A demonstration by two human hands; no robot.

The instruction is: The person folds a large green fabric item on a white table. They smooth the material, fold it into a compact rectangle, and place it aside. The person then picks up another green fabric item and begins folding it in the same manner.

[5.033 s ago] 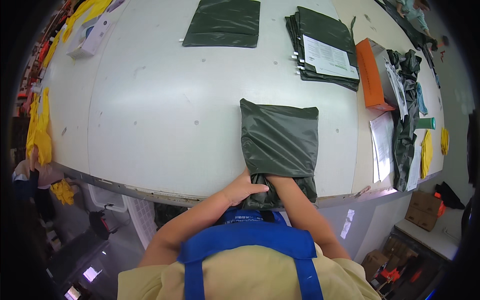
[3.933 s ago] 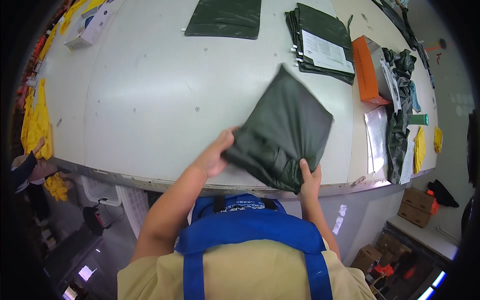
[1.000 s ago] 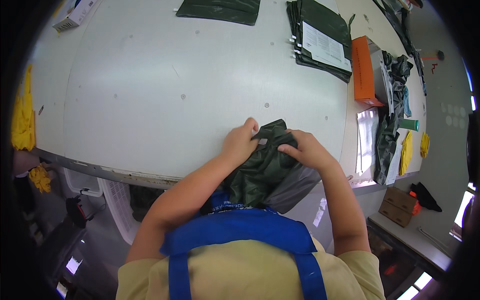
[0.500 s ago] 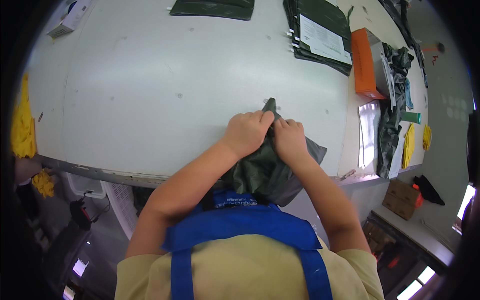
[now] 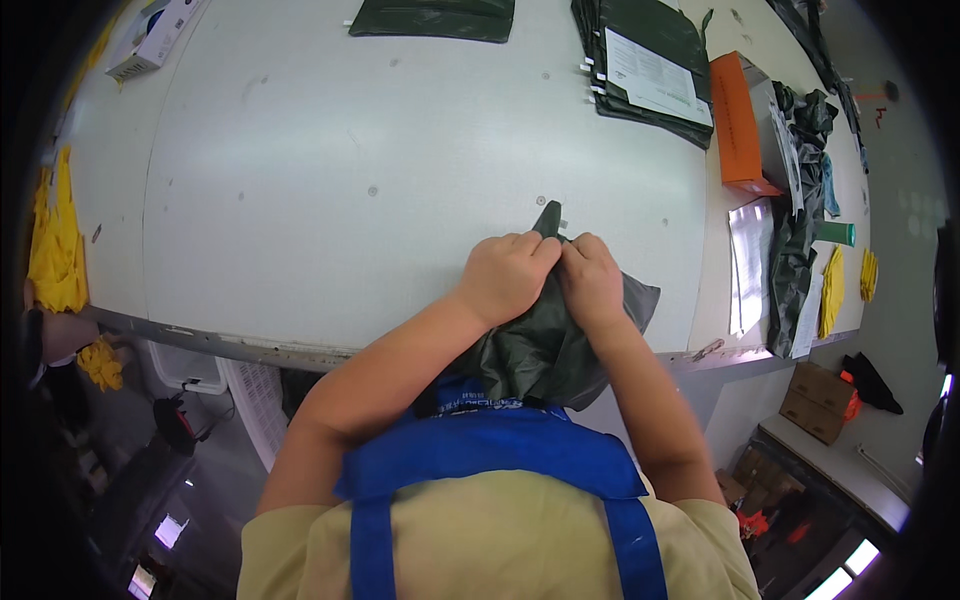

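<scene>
A piece of dark green, shiny sheet material (image 5: pixel 535 350) hangs bunched over the front edge of the white table. My left hand (image 5: pixel 508 272) is closed on it, with a narrow tip of the material sticking up beyond the fingers. Right beside it, my right hand (image 5: pixel 594 285) pinches the same piece, thumbs almost meeting. A flat grey-green corner spreads out to the right of my right wrist. My palms hide the folds between them.
Folded dark green pieces with a printed sheet (image 5: pixel 652 78) are stacked at the back right, near an orange box (image 5: pixel 737 125). Another folded dark green piece (image 5: pixel 432 18) lies at the far edge. Yellow cloth (image 5: pixel 57 245) hangs at the left. A small white box (image 5: pixel 150 42) is far left.
Both hands keep their hold on the dark green material and have drawn slightly closer together. The whole view has shifted a little, so the surroundings sit slightly to the right.
</scene>
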